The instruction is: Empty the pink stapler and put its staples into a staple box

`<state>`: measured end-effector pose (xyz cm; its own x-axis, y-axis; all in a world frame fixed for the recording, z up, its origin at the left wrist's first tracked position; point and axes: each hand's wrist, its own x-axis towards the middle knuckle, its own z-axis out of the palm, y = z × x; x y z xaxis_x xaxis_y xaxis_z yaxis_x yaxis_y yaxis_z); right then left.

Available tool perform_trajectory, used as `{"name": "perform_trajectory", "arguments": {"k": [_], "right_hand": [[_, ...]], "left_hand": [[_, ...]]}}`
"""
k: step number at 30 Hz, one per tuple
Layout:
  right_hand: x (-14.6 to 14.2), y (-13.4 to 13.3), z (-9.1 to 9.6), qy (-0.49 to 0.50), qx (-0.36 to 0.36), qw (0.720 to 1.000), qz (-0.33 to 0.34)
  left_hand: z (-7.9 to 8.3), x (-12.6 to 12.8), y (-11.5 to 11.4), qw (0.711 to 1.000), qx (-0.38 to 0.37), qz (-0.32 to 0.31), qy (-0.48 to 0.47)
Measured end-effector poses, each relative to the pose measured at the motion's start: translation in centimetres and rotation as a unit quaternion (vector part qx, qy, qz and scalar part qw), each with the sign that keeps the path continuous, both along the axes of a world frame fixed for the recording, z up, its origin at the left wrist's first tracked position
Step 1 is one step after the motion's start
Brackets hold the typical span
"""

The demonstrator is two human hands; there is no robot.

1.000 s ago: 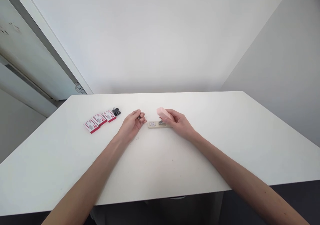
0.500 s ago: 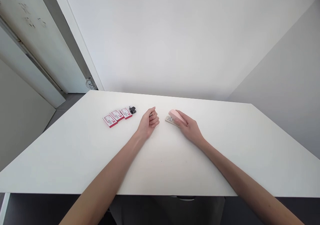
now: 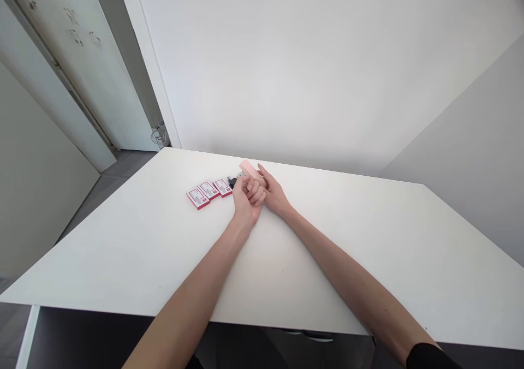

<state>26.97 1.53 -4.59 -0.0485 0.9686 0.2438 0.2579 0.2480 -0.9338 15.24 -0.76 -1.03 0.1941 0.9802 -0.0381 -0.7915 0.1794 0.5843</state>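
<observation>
A pink stapler (image 3: 248,168) sits on the white table (image 3: 327,249), and my right hand (image 3: 271,190) is wrapped around it from the right. My left hand (image 3: 249,194) lies just in front of it with the fingers curled into a loose fist, pressed against my right hand. What the left fingers hold, if anything, is hidden. Left of the hands, three small red and white boxes (image 3: 208,191) lie in a row. A small black object (image 3: 232,182) rests between the boxes and the stapler.
The table stands against a plain white wall. A door (image 3: 61,74) and its white frame (image 3: 149,58) are at the back left. The table's near edge (image 3: 245,320) runs across the bottom of the view.
My right hand has carried the pink stapler leftward, close to the black object and the boxes. Both hands have come together. The view has swung to the left.
</observation>
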Motion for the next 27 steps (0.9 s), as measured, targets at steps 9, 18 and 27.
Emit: {"name": "perform_trajectory", "arguments": {"k": [9, 18, 27], "right_hand": [[3.7, -6.3, -1.0, 0.131, -0.018, 0.99, -0.047], [4.9, -9.7, 0.2, 0.005, 0.071, 0.991, -0.11], [5.3, -9.2, 0.1, -0.03, 0.058, 0.99, -0.123]], "left_hand": [[-0.6, -0.5, 1.1, 0.998, -0.061, 0.024, -0.012], [0.1, 1.9, -1.2, 0.989, -0.072, -0.127, 0.032], [-0.4, 3.6, -2.7, 0.966, -0.048, -0.247, 0.064]]}}
